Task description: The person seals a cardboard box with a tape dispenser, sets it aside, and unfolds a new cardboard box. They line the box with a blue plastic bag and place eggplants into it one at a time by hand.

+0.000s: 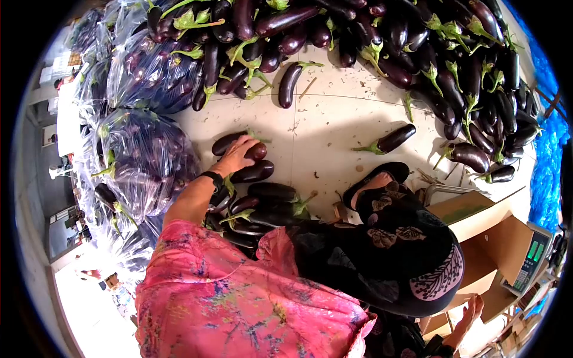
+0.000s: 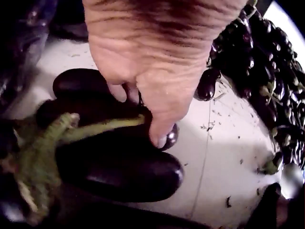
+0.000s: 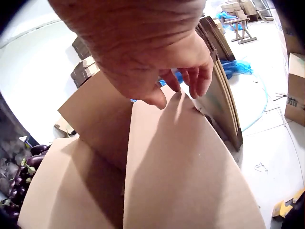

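Observation:
The left hand grips a dark eggplant, thumb on one side and fingers on the other. A second eggplant lies against it, and another lies on the near side. Over the upper edge of an open cardboard box, the right hand hangs with fingers loosely bent and nothing held; whether the fingertips touch the cardboard, I cannot tell.
Several eggplants lie beside the pink sleeve. A large eggplant heap spans the far side and right. Filled plastic bags stand left. One eggplant lies apart on the pale floor. A digital scale stands right of the box.

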Demonstrator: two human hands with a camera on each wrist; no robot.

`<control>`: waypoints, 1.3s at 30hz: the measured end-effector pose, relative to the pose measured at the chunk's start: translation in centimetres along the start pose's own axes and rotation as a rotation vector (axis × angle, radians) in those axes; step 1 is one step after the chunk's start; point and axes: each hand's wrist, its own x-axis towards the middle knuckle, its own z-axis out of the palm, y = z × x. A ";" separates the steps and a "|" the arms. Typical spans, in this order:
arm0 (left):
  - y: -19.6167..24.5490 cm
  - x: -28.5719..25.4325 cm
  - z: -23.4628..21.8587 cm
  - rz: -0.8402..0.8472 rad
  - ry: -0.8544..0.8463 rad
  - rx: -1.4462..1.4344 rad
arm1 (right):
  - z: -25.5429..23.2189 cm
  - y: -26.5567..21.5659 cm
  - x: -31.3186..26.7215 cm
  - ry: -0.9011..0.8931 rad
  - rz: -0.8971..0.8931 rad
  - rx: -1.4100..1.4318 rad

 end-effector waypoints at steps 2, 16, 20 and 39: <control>0.1 -1.2 -0.1 -0.118 -0.007 0.025 | 0.3 -0.1 0.1 0.007 -0.012 0.009; 7.3 1.0 -6.0 0.038 0.136 -0.076 | -2.7 3.0 5.6 0.068 -0.272 0.204; 13.0 3.4 -12.2 0.010 0.053 -0.760 | -3.0 1.4 5.9 0.154 -0.294 0.068; 19.3 6.9 -10.5 0.089 -0.124 -1.765 | 1.4 -4.9 -2.1 0.065 -0.193 0.077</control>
